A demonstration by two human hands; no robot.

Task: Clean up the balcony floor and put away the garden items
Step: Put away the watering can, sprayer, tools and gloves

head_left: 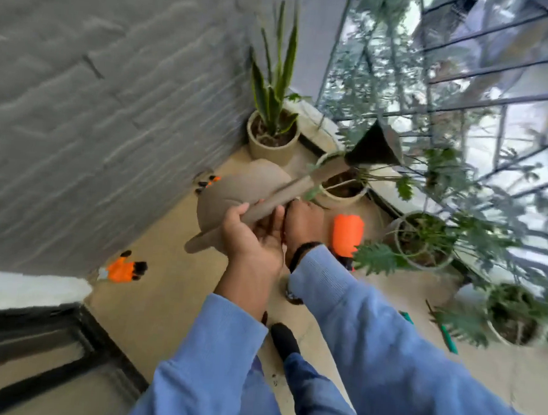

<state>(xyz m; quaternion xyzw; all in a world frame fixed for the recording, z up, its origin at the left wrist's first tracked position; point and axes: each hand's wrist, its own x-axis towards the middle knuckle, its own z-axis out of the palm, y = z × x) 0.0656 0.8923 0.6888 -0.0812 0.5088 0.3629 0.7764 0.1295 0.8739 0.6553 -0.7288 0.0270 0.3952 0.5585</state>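
Observation:
A hand trowel with a tan handle point(299, 193) and a black blade point(376, 146) points up to the right, in front of the plants. My left hand point(251, 238) grips the lower end of its handle, thumb over the top. A tan cap point(235, 192) sits right behind that hand, brim down to the left; which hand holds it is hidden. My right hand point(303, 225) is pressed against the left palm with its fingers curled, and what they hold is hidden. An orange glove point(123, 269) lies on the floor by the wall, and a second one point(209, 181) peeks out beyond the cap.
An orange spray bottle point(348, 234) lies on the tan floor right of my hands. Several potted plants line the railing point(467, 74), among them a snake plant point(272, 136). A green-handled tool point(447, 338) lies at the right. Grey wall on the left, dark door frame point(65, 348) lower left.

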